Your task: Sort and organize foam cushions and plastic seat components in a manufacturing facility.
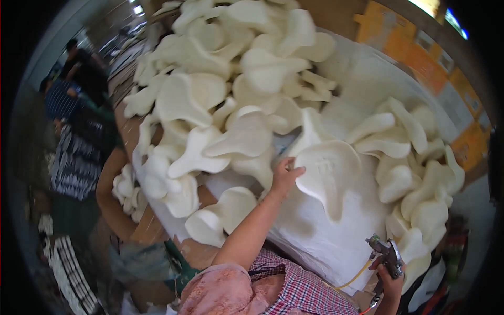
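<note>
We saw a big heap of white foam pieces [226,94] covering the surface [336,247]. Our left hand [285,176] gripped the edge of one foam piece [331,173] atop the heap; our right hand [391,283] was clamped around a spray gun [386,254], well apart.
</note>
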{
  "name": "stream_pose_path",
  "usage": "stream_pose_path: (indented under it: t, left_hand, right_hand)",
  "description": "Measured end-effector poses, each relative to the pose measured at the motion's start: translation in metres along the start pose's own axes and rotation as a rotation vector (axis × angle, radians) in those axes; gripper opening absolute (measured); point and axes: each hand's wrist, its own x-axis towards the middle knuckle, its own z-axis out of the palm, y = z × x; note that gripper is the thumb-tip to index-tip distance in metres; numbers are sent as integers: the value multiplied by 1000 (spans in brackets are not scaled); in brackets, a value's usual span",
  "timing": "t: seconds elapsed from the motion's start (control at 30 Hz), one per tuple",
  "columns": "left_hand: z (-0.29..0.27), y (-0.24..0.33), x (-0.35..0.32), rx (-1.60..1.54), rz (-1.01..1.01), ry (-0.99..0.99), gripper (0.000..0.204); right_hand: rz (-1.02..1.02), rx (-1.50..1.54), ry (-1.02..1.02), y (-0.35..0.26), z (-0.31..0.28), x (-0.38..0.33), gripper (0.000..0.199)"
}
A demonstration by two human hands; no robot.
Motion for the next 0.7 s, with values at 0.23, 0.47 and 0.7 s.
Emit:
stream_pose_path:
  t: [0.23, 0.47, 0.7]
  left_hand:
    - [-240, 164, -78, -375, 255, 374, 43]
    - [-396, 72, -195, -413, 56, 818, 55]
    - [-269, -154, -238, -826, -632, 614, 84]
  right_hand:
    - [-62, -95, -283, -2, 55, 61, 38]
    - [-57, -105, -472, -11, 107, 80, 31]
    - [57, -179, -474, 5, 132, 85, 27]
